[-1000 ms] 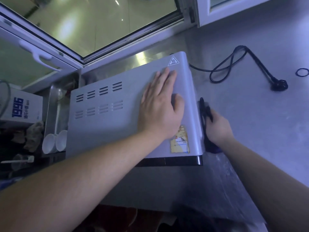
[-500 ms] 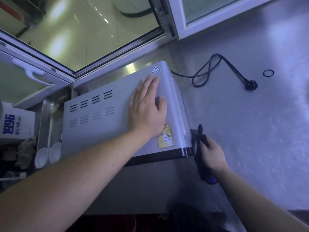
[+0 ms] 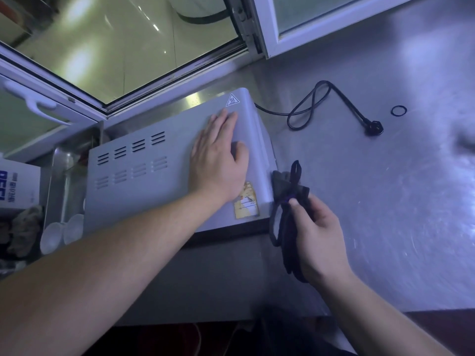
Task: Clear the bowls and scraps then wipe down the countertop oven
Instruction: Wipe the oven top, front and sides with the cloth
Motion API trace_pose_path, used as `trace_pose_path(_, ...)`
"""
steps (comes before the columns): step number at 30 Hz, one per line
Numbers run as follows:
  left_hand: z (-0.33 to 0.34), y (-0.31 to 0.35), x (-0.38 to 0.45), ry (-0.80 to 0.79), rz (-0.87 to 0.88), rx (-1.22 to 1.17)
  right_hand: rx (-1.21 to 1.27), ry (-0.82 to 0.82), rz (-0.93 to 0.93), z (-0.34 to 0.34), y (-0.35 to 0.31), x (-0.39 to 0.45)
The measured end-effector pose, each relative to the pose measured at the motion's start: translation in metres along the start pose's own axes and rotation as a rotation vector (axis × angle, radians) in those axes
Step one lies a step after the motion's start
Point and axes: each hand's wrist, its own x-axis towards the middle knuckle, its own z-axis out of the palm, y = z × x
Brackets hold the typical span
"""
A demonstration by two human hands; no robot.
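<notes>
Overhead, the view looks down on a brushed stainless-steel counter (image 3: 372,201) whose surface shows faint swirl marks and soft glare. The countertop oven (image 3: 154,176) sits on it near the back edge, its grey top carrying two rows of vent slots, a heat-warning triangle at the far corner and a worn yellow sticker (image 3: 245,201) near the front. The left hand (image 3: 218,160) lies flat on the oven's top, fingers straight and together, pressing down. The right hand (image 3: 318,235) is curled round a dark cloth (image 3: 288,201), pinching it just beside the oven's right front corner, with the cloth's upper end touching the oven's side. The oven's black power cord (image 3: 321,106) lies looped on the counter, unplugged, with a small black ring (image 3: 399,110) well apart to its right. Behind the oven runs a white-framed sliding window (image 3: 259,34). Left of the oven, a metal tray (image 3: 57,176) holds white spoons (image 3: 61,232), beside a white box with blue print (image 3: 18,186).
</notes>
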Motion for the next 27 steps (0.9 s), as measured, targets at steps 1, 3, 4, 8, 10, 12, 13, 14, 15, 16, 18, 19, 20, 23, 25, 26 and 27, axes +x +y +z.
trace_pose_path(1, 0.000, 0.000, 0.000, 0.000, -0.002, 0.001, 0.011, -0.011, -0.023, 0.001, -0.007, -0.005)
trace_pose_path(3, 0.001, 0.000, 0.000, 0.003, -0.001, 0.003, 0.000, -0.042, -0.074, 0.002, -0.018, -0.010)
trace_pose_path(4, 0.001, 0.000, -0.001, 0.005, 0.000, 0.003, -0.034, -0.048, -0.108, 0.003, -0.020, -0.010)
trace_pose_path(8, 0.001, -0.001, 0.000, 0.005, 0.010, 0.013, -0.273, -0.034, -0.349, 0.014, -0.017, 0.011)
trace_pose_path(10, 0.001, 0.000, 0.000, 0.003, 0.008, 0.018, -0.271, -0.047, -0.414, 0.021, -0.011, 0.030)
trace_pose_path(12, 0.002, 0.000, 0.000, 0.007, -0.002, 0.017, -0.196, -0.090, -0.353, 0.025, -0.004, 0.048)
trace_pose_path(13, 0.002, 0.000, 0.000, 0.002, -0.006, 0.015, -0.169, -0.109, -0.308, 0.025, 0.000, 0.056)
trace_pose_path(14, 0.002, 0.000, 0.000, -0.005, -0.009, 0.015, -0.149, -0.119, -0.265, 0.025, 0.004, 0.063)
trace_pose_path(15, 0.002, 0.000, 0.000, -0.010, -0.009, 0.014, -0.136, -0.122, -0.225, 0.024, 0.008, 0.070)
trace_pose_path(16, 0.002, 0.000, 0.000, -0.014, -0.010, 0.011, -0.125, -0.119, -0.191, 0.023, 0.013, 0.075)
trace_pose_path(18, 0.002, 0.000, 0.000, -0.013, -0.005, 0.003, -0.119, -0.105, -0.141, 0.022, 0.023, 0.084)
trace_pose_path(19, 0.002, 0.000, 0.000, -0.011, -0.003, 0.001, -0.124, -0.094, -0.107, 0.021, 0.029, 0.089)
trace_pose_path(20, 0.002, 0.000, 0.000, -0.011, -0.004, -0.002, -0.138, -0.080, -0.071, 0.019, 0.037, 0.095)
trace_pose_path(23, 0.002, -0.001, 0.000, -0.010, -0.010, -0.005, -0.191, -0.051, 0.067, 0.013, 0.054, 0.109)
trace_pose_path(25, 0.002, 0.000, 0.000, -0.012, -0.009, -0.006, -0.222, -0.042, 0.151, 0.010, 0.061, 0.113)
trace_pose_path(26, 0.002, 0.000, 0.000, -0.013, -0.008, -0.008, -0.218, -0.045, 0.177, 0.009, 0.062, 0.115)
trace_pose_path(27, 0.002, 0.000, 0.000, -0.013, -0.008, -0.009, -0.204, -0.046, 0.196, 0.010, 0.062, 0.116)
